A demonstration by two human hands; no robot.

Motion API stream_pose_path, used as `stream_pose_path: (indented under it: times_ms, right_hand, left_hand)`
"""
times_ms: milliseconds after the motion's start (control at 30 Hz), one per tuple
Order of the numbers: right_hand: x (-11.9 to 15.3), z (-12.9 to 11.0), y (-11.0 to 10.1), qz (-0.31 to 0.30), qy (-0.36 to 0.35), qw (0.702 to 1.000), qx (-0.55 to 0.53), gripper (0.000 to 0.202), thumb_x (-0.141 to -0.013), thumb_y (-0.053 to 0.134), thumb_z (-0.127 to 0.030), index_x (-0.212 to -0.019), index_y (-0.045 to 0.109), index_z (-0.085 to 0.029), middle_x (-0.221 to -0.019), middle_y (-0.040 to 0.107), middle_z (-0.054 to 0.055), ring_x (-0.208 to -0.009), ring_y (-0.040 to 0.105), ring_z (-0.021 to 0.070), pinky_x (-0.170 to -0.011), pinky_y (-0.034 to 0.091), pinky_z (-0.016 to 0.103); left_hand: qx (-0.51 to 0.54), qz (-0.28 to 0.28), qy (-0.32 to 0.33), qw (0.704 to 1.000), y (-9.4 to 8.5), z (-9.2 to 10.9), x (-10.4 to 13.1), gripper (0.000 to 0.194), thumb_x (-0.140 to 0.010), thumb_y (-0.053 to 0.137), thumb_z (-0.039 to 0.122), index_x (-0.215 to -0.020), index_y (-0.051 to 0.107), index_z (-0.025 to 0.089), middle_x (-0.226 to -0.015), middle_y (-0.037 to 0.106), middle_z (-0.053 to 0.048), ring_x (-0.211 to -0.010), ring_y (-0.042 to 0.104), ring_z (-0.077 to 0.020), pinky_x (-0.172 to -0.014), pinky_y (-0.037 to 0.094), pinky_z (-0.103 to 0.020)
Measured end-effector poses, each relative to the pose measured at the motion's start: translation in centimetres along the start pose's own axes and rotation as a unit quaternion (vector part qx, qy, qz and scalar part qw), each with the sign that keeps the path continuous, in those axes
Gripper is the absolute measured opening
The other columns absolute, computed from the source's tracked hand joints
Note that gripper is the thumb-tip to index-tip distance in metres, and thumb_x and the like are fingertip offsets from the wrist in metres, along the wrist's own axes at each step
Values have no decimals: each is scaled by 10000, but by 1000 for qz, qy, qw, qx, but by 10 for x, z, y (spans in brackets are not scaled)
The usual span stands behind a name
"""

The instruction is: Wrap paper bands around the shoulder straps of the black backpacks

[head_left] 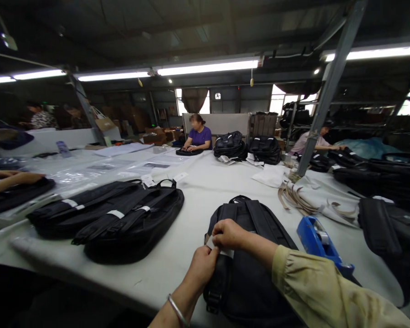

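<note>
A black backpack point(251, 282) lies on the white table in front of me, its shoulder straps facing up. Over its left strap, my left hand point(204, 264) and my right hand point(229, 234) meet, fingertips pinched together on a white strip point(228, 253). Part of the strip sticks up between the fingers, and another part lies across the strap; the fingers hide the rest. To the right of the backpack stands a blue tape dispenser point(316, 241) with a roll in it.
Two black backpacks point(136, 223) with white bands on their straps lie at left. Brown strips point(299, 200) and more black bags point(382, 228) are at right. A co-worker in purple point(200, 136) sits across the table; another person's arm point(17, 177) reaches in at far left. A metal post point(323, 105) rises right.
</note>
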State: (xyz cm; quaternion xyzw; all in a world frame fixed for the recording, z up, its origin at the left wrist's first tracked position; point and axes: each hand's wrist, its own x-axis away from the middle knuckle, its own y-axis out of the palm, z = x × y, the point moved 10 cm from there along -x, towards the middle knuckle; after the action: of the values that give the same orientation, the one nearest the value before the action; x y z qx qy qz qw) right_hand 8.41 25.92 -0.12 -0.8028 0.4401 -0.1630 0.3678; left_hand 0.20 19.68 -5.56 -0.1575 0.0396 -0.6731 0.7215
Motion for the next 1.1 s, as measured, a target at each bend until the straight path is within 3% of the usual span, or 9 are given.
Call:
stream_pose_path:
  times_ms: [100,233,300,433,567,700,833,933,1100]
  right_hand:
    - [7,-39,-12,22,-132,986,102,333,-706,642,-105,-1029,698,-162,-1025,677,74,-865,618,161,-759,463,243]
    - [28,-97,2,-26,-344,897,278,290,-761,669,-184,-1051,670,-190,-1122,638,100,-979,573,230,-789,448,334]
    - [29,-101,13,-60,-365,862,347,62,-797,651,-210,-838,683,-176,-907,664,76,-883,572,233,-736,436,344]
    - [29,-84,26,-74,-376,844,375,71,-826,607,-186,-778,654,-163,-812,641,60,-742,547,192,-686,424,314]
    - [40,-60,22,-7,-370,864,342,164,-887,503,-172,-790,632,-147,-799,628,79,-722,537,180,-707,432,313]
    - [58,-41,10,69,-326,921,199,187,-910,498,-214,-903,675,-154,-933,677,91,-844,591,177,-790,457,307]
    - [63,-17,0,162,-209,964,27,135,-874,578,-242,-872,698,-180,-970,699,69,-928,620,174,-879,457,313]
    - [63,-1,0,202,-132,970,-38,72,-816,625,-197,-842,687,-173,-956,700,67,-924,629,172,-879,471,306]
    - [64,0,2,190,-133,973,-10,234,-788,635,-199,-1016,678,-168,-1097,673,97,-1060,590,217,-964,438,359]
  left_hand:
    - [-3,10,6,1000,-2,2,-1,308,-761,597,369,-527,548,176,-486,433,22,-477,366,-125,-475,235,-268]
    - [-3,18,30,999,-6,5,-5,244,-719,658,346,-585,630,144,-546,554,-24,-542,445,-152,-508,287,-270]
    - [-5,16,38,999,-7,5,-7,257,-706,676,348,-571,637,133,-569,574,-37,-594,473,-172,-533,308,-275]
    - [4,-5,34,999,-3,0,-6,369,-746,630,461,-606,648,119,-549,543,-24,-581,460,-167,-531,314,-277]
    - [101,-48,-1,994,8,-12,0,321,-766,595,442,-668,625,138,-559,538,5,-549,446,-138,-501,316,-251]
    - [182,-70,-22,981,12,-16,5,228,-733,622,363,-693,638,139,-622,602,-3,-588,494,-140,-536,383,-248]
    - [246,-87,-21,965,15,-11,6,264,-709,652,376,-759,679,118,-734,671,-40,-690,570,-170,-643,456,-275]
    - [263,-50,-72,961,15,-20,5,375,-671,692,465,-789,681,110,-720,673,-45,-690,583,-182,-654,468,-290]
    - [207,-41,-55,976,16,-17,4,368,-623,742,466,-719,657,121,-652,645,-19,-647,554,-163,-615,447,-272]
